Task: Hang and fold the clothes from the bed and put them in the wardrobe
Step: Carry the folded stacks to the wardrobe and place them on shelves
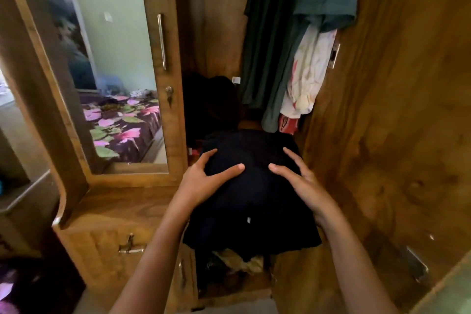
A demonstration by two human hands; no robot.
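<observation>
A folded black garment lies on a shelf inside the open wooden wardrobe, on top of other dark clothes. My left hand rests on its left side with fingers spread and slightly bent. On the garment's right side my right hand lies with the fingers straight and apart. Neither hand curls round the cloth. Above the shelf hang dark green clothes and a white flowered cloth.
The wardrobe's right door stands open at my right. A mirrored door on the left reflects a bed with a floral sheet. Below the mirror is a drawer unit with a metal handle. More crumpled clothes fill the lower shelf.
</observation>
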